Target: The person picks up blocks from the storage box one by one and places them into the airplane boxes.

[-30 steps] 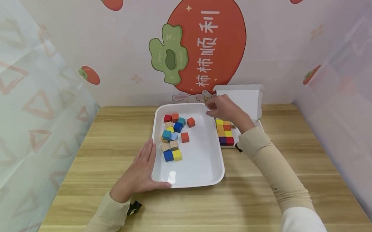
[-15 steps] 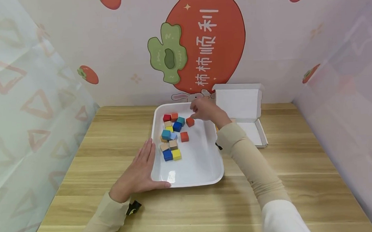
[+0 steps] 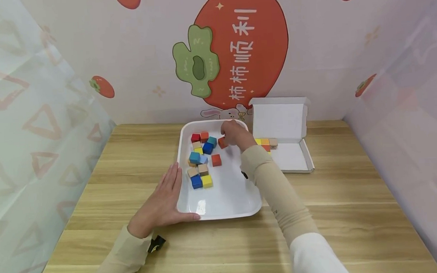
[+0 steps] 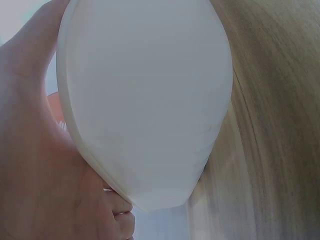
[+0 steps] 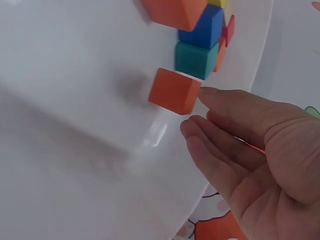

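A white tray holds several small coloured cubes, mostly along its left side. My left hand rests on the tray's near left corner, fingers straight along the left rim and thumb along the front. The left wrist view shows that hand against the outer wall of the tray. My right hand is over the back right part of the tray. In the right wrist view its thumb and fingertips are spread right at the edge of an orange-red cube, beside a teal cube.
Right of the tray stands a white cardboard box, lid raised, with yellow, orange and plain wood cubes at its left; my forearm hides part of it. Another orange-red cube lies mid-tray. A printed wall stands behind the wooden table.
My right hand has moved left from beside the box, over the tray's back rim, and down to the orange-red cube. The left hand stays on the tray's corner.
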A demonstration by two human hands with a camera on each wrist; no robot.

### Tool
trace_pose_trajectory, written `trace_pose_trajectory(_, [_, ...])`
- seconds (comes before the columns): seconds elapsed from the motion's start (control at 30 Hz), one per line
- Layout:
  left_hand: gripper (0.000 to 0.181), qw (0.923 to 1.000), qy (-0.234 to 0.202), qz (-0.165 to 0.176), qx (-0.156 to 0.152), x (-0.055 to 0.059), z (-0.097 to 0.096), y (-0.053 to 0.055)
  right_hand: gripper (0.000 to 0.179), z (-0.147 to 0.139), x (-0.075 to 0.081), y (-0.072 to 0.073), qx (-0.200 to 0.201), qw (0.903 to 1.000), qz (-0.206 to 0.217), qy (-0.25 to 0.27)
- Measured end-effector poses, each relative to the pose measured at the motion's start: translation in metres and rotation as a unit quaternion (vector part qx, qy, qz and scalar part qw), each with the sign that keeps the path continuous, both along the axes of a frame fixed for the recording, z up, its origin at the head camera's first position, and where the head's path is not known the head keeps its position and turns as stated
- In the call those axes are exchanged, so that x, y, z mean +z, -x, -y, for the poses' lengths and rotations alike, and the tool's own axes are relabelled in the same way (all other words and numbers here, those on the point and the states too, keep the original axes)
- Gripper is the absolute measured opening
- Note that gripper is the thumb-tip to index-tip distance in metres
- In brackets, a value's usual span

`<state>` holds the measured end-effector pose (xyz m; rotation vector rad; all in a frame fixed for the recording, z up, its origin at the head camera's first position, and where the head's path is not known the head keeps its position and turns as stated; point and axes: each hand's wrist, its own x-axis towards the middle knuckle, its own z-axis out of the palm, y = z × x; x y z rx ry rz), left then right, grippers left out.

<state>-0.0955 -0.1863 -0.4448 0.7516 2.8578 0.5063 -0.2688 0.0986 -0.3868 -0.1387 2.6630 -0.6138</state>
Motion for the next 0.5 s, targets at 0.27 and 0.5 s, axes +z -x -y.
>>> trace_pose_trajectory(0.27, [0.147, 1.0, 0.004, 0.004, 0.002, -0.001, 0.001, 0.0, 0.04, 0.003, -0.014, 0.002, -0.002, 0.9998, -0.021, 0.0])
trace_pose_trajectory(0.5, [0.146, 1.0, -0.001, 0.003, 0.001, -0.002, 0.001, 0.0, 0.035, 0.0, -0.02, -0.001, 0.009, 0.998, -0.062, -0.01])
